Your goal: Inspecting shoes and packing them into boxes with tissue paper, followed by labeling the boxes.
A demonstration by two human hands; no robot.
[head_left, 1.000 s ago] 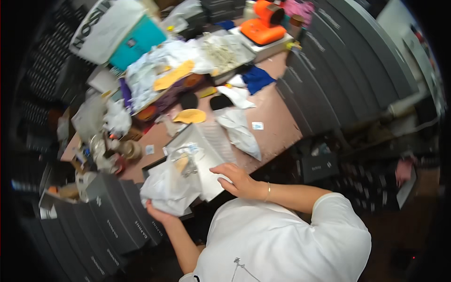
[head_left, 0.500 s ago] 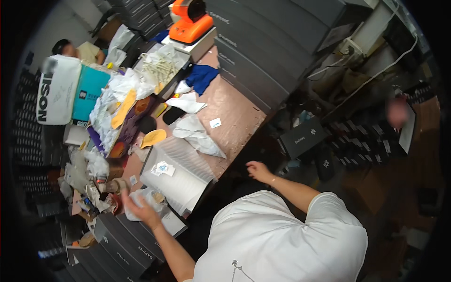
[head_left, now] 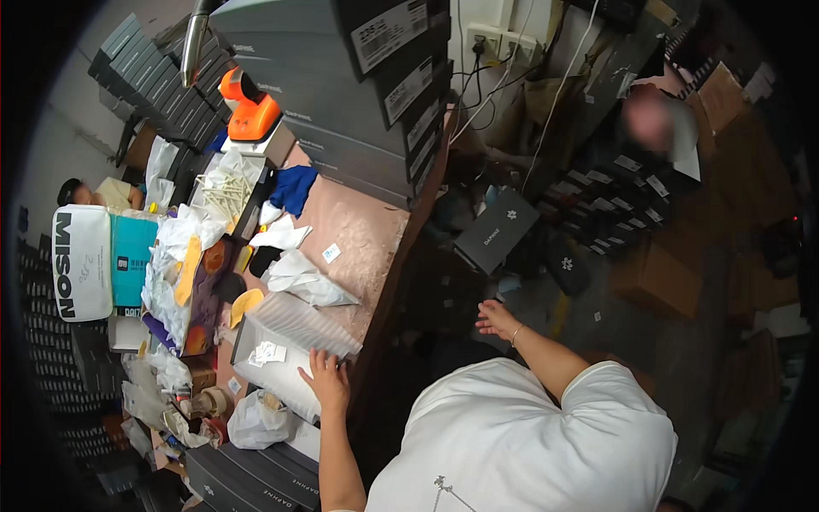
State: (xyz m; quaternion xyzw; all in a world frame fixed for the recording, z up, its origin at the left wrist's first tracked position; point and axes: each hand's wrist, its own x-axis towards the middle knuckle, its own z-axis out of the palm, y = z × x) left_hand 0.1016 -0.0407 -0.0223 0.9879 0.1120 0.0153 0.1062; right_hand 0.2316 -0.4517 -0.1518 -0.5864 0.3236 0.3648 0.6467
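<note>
My left hand [head_left: 328, 384] lies with spread fingers on the near edge of an open shoe box lined with white wrapping sheet [head_left: 294, 363]. It grips nothing that I can see. A few small white cards [head_left: 267, 353] rest on the sheet, and a ribbed translucent sheet [head_left: 307, 322] extends beyond it. Off the table's edge, my right hand [head_left: 497, 322] hangs in the air, fingers loosely apart and holding nothing. Crumpled white paper [head_left: 307, 280] is on the tabletop past the box. To the left of it is a yellow insole [head_left: 246, 306].
Grey shoe boxes [head_left: 341, 94] are stacked at the back of the table [head_left: 358, 230]. An orange scanner [head_left: 251, 113] stands on a white box. A clear plastic bag [head_left: 259, 420] sits at the near left. More boxes [head_left: 497, 230] and a person are at the right.
My left hand has moved right, from above the plastic bag onto the edge of the lined box. My right hand has shifted slightly right. The whole view has turned.
</note>
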